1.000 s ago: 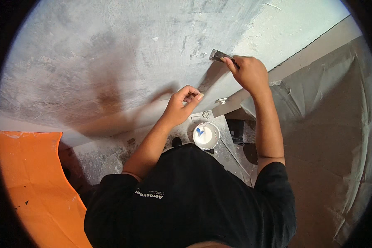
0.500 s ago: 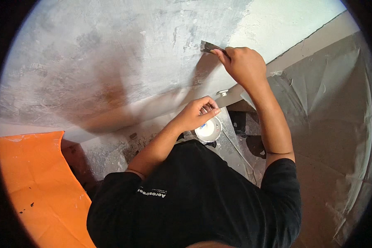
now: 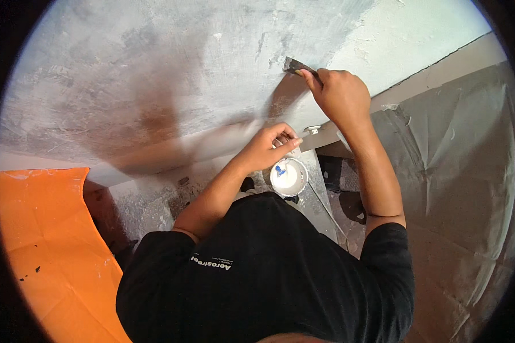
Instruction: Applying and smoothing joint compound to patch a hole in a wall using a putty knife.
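Note:
My right hand point(image 3: 340, 97) grips a dark flat scraper point(image 3: 297, 67), its blade at the mottled grey and white wall point(image 3: 154, 68). Lower and to the left, my left hand point(image 3: 272, 146) has its fingers loosely curled with nothing visible in them, close to the wall. Just below that hand stands a white bucket point(image 3: 296, 180) holding white material and a blue object point(image 3: 280, 170).
An orange sheet point(image 3: 51, 246) lies at the lower left. A large grey draped sheet point(image 3: 458, 188) covers the right side. The bucket rests on a stained pale platform point(image 3: 320, 217), with a small metal fitting point(image 3: 312, 130) near the wall's lower edge.
Since a second ago, the scraper and my right hand have shifted slightly up and left along the wall. My left hand has moved right, over the top of the bucket.

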Demonstrator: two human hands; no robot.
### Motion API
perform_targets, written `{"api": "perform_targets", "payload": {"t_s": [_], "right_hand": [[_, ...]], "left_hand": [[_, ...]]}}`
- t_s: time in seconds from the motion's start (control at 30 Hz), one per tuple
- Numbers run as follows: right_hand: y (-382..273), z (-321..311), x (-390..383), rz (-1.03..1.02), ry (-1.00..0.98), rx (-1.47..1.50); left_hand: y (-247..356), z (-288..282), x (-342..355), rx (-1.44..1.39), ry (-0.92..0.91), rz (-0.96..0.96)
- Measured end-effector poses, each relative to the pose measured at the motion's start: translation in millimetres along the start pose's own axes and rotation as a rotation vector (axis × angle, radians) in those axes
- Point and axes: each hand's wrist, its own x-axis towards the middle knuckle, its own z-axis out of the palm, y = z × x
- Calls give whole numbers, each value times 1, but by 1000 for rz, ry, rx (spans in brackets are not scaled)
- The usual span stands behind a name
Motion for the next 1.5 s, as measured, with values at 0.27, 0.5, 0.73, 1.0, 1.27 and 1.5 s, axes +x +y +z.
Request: {"api": "perform_targets", "payload": {"t_s": [0.27,0.5,0.73,1.0,1.27,1.5], "right_hand": [[-37,12,8,-48,-98,68],[-23,6,9,-27,-74,41],[-62,26,3,-9,-75,153],[-59,37,3,-12,52,237],[-89,79,-26,142,-59,791],[-100,106,-53,542,-205,1594]], "left_hand": [[-8,13,9,-16,-50,-14],[-6,-3,0,-47,-83,-179],[-17,12,0,-7,-107,-1],[-40,10,-6,-39,-60,-172],[-62,12,-6,240,-85,-266],[-96,-37,-30,-419,256,-537]]}}
